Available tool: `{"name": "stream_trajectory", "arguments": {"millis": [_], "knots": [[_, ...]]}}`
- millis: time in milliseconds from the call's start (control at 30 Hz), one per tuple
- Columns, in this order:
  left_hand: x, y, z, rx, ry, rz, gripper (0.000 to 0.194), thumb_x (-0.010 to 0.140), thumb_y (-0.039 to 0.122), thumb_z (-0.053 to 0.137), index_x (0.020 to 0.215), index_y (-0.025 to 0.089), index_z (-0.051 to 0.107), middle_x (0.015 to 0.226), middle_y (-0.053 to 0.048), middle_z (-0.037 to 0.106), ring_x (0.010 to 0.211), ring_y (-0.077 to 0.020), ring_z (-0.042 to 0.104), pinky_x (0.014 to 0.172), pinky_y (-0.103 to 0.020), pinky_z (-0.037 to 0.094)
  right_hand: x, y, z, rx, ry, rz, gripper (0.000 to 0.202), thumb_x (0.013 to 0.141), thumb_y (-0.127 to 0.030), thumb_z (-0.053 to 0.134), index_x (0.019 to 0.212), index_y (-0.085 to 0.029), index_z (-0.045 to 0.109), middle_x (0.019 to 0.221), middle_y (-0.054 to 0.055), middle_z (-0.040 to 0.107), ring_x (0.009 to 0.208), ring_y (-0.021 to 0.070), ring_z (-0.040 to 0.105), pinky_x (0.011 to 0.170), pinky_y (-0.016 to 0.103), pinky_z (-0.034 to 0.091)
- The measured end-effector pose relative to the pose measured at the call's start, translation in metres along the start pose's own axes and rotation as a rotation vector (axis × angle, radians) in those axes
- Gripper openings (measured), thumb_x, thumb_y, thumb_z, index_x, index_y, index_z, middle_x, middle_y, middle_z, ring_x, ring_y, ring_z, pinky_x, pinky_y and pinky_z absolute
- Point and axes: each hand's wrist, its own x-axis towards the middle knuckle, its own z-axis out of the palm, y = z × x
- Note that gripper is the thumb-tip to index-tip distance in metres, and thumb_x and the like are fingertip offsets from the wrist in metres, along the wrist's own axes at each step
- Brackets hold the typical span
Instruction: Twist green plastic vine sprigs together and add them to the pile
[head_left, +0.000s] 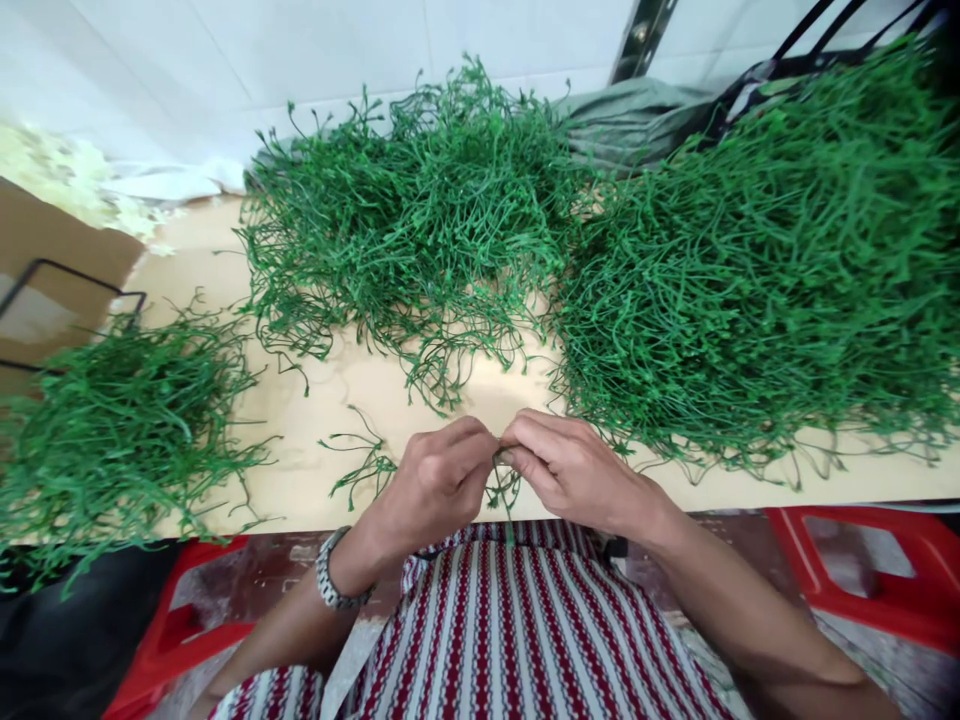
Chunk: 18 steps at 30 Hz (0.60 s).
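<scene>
My left hand (pixel 442 475) and my right hand (pixel 570 465) meet at the table's front edge, fingertips pinched together. Between them is a thin green artificial plant stem (pixel 504 488), its small branched tips hanging below the fingers. The exact point where the fingers grip it is hidden. Just left of my left hand lies a loose green sprig (pixel 367 460) on the tabletop. Beyond my hands, a small tangle of stems (pixel 439 370) trails from the back heap. On my left wrist is a metal-banded watch (pixel 330 575).
Large heaps of green stems lie at the back (pixel 412 210) and right (pixel 765 290), with a smaller pile (pixel 135 410) at left. A cardboard box (pixel 60 250) and pale flowers (pixel 60 180) are far left. Red stools (pixel 862 570) stand below the wooden table (pixel 300 440).
</scene>
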Motion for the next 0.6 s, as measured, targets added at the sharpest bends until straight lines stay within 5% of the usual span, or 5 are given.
{"name": "stream_trajectory", "arguments": {"millis": [267, 600], "knots": [[0.001, -0.001, -0.014, -0.277, -0.272, 0.113, 0.024, 0.080, 0.008, 0.041, 0.060, 0.015, 0.053, 0.057, -0.001, 0.049, 0.052, -0.0098, 0.046, 0.048, -0.022, 0.035, 0.007, 0.012, -0.007, 0.423, -0.271, -0.186, 0.022, 0.084, -0.014, 0.043, 0.063, -0.015, 0.046, 0.062, -0.001, 0.043, 0.058, 0.0088, 0.042, 0.054, 0.021, 0.031], [-0.001, 0.000, -0.012, -0.619, -0.259, 0.031, 0.026, 0.084, 0.027, 0.047, 0.062, 0.016, 0.057, 0.056, -0.003, 0.052, 0.049, -0.0110, 0.046, 0.047, -0.024, 0.038, 0.003, 0.017, 0.017, 0.965, -0.265, -0.026, 0.038, 0.083, -0.045, 0.050, 0.062, -0.013, 0.053, 0.056, -0.001, 0.047, 0.052, 0.0080, 0.041, 0.049, 0.020, 0.034]]}}
